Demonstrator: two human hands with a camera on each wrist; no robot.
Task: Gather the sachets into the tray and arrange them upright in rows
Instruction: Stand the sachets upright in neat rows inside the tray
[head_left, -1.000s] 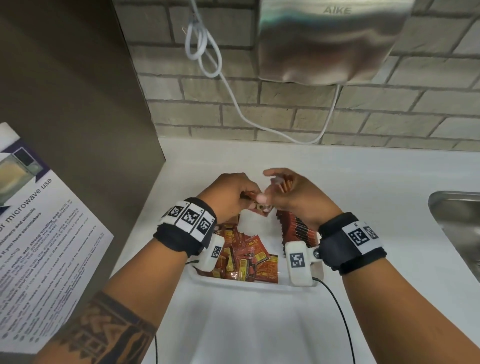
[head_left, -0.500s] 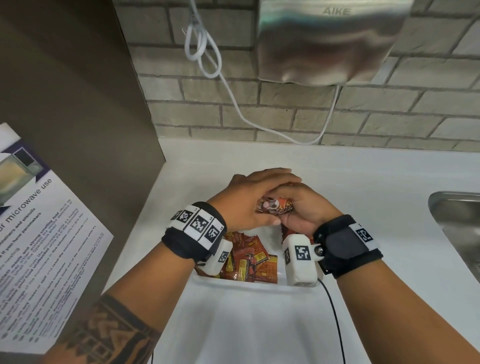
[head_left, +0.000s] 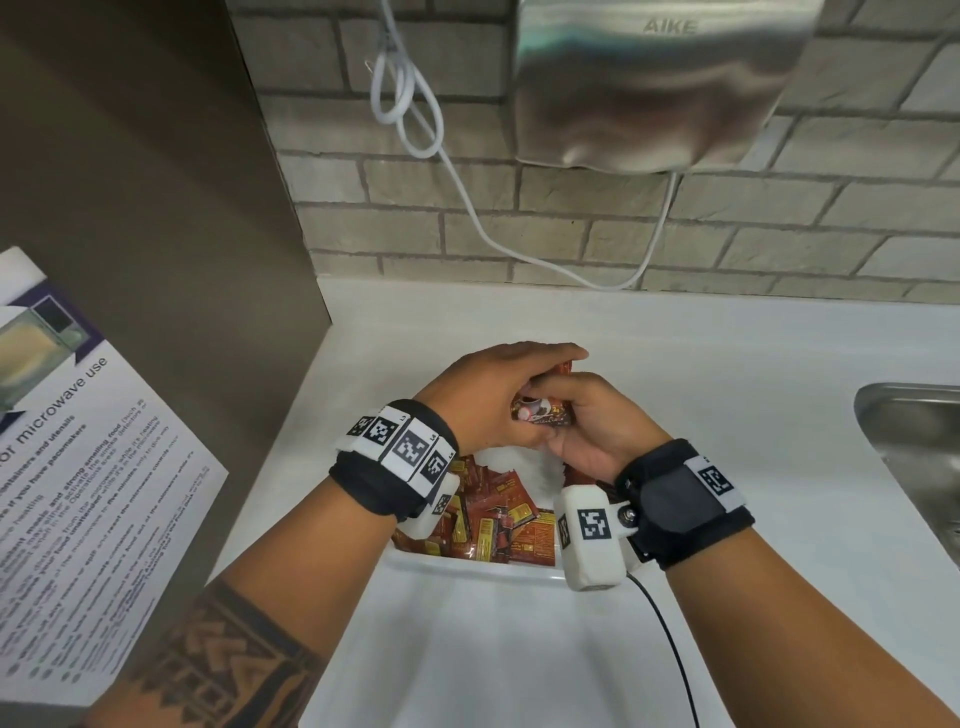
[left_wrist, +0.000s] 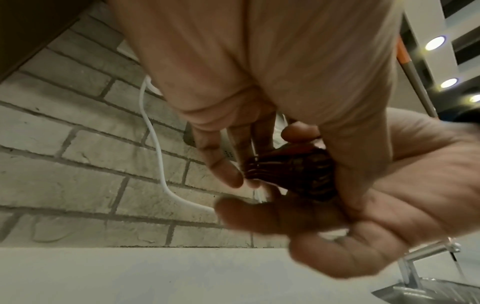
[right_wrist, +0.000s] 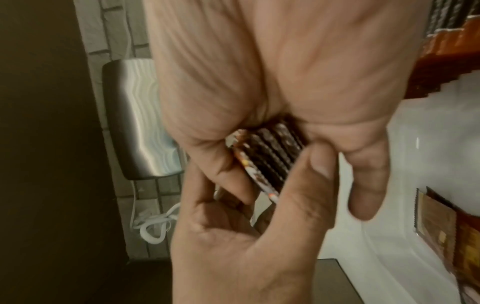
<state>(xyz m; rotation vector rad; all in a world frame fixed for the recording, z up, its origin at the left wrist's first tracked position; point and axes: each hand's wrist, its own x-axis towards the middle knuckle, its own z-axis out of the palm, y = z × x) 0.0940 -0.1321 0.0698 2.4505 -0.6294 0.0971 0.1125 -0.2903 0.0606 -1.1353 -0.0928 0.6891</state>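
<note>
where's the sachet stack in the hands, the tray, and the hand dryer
sachet stack (right_wrist: 267, 156): right wrist view, on the stacked sachet edges.
tray (head_left: 467, 566): head view, on its white near rim.
hand dryer (head_left: 649, 88): head view, on its steel front.

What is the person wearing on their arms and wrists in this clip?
Both forearms are bare, with no sleeves. The left hand has a black fabric wrist strap carrying a white band of square black-and-white markers. The right hand has a similar black wristband with one such marker, plus a white box-shaped camera bearing its own marker and trailing a thin black cable. A dark geometric tattoo marks the left forearm.
</note>
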